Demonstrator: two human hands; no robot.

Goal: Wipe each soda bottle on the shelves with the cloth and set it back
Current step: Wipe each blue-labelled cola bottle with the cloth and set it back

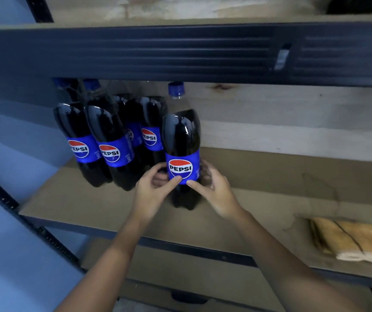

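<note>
At the far left of the middle shelf (72,203) four Pepsi bottles stand packed together: two in front, the leftmost front bottle (79,140) and the second front bottle (110,145), and two behind them, of which I can read the label on the rear right bottle (150,131) while the rear left bottle (133,129) is mostly hidden. Just to their right stands the fifth Pepsi bottle (181,154), a little forward of the others and upright on the shelf board, and this is the one I have. My left hand (155,190) curls round its left side, thumb on the lower edge of the blue label; my right hand (212,188) wraps the right side the same way, thumb almost meeting the other under the logo. So both hands hold the bottle and neither holds the cloth. The yellow cloth (355,242) lies folded at the far right of the same shelf, well apart from the bottle. I judge I am either setting this bottle back among the rest or lifting it out; I cannot tell which, nor which bottles are already wiped. A dark object (189,297) shows on the shelf below, so more may remain.
</note>
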